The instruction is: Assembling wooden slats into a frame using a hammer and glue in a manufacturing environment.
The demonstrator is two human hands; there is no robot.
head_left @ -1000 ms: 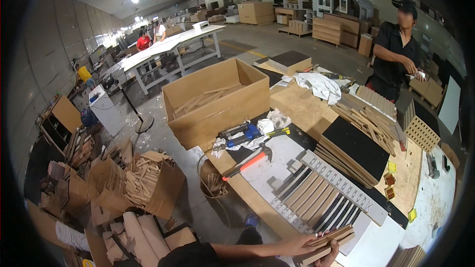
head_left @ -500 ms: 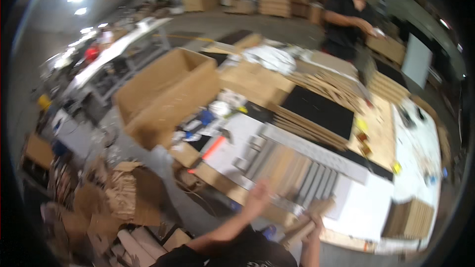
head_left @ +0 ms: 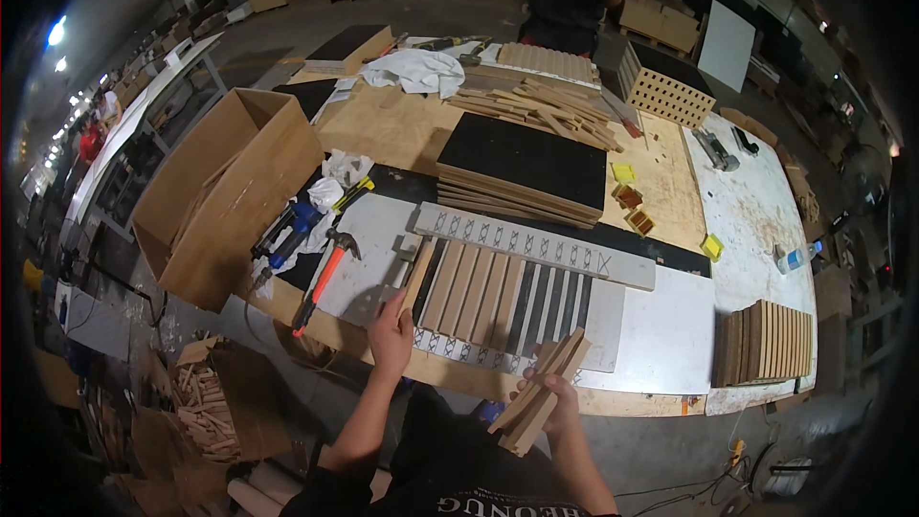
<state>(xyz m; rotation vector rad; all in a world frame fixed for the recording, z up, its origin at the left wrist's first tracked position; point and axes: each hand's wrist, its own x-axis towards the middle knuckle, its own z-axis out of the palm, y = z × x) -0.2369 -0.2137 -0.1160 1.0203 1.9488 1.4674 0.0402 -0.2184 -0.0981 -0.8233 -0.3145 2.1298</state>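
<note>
**Left hand [head_left: 391, 337] has one wood strip [head_left: 417, 278], right hand [head_left: 557, 406] has a bunch [head_left: 542, 391]**

The left hand is closed around the low end of its one strip, at the left end of a row on the desk [head_left: 670, 325]. The right hand is wrapped around its bunch, near the front edge of the desk. There is more than one strip in it, but I cannot tell just how many.

The row has tan strips [head_left: 466, 292] on the left and dark strips [head_left: 541, 302] on the right. They sit close, so I cannot count them surely. Two pale boards with cross marks go along the row: one upper board [head_left: 536, 247] and one lower board [head_left: 464, 349].

Left of the row are one hammer [head_left: 323, 280] with an orange handle and one blue and black tool [head_left: 297, 233]. One big brown box [head_left: 239, 201] is past them. Behind the row is one pile of boards [head_left: 522, 168] with a black top. On the right are one bottle [head_left: 797, 258] and one pile of brown blocks [head_left: 766, 345]. Across the desk, one other person [head_left: 565, 5] holds something white in two hands.
</note>
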